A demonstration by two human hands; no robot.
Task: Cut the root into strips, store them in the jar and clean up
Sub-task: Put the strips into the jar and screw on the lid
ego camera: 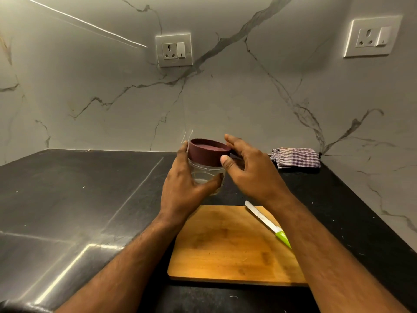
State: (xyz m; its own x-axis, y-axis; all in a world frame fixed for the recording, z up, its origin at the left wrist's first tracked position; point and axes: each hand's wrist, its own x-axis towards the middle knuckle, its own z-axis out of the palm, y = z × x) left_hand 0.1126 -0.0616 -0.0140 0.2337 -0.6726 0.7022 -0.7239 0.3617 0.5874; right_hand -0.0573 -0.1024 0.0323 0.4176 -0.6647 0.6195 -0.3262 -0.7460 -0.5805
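A dark stone counter (79, 199) meets a veined marble wall. At frame centre we see the clear jar (206, 173), apparently glass: rigid, smooth, likely slippery and breakable. Our left hand (182, 188) wraps its body, the sound place to hold; our right hand (250, 170) grips the maroon lid (208, 151) by its rim. The board (232, 245) and knife (266, 222) lie lower centre. No root is visible. We read no labels or writing.
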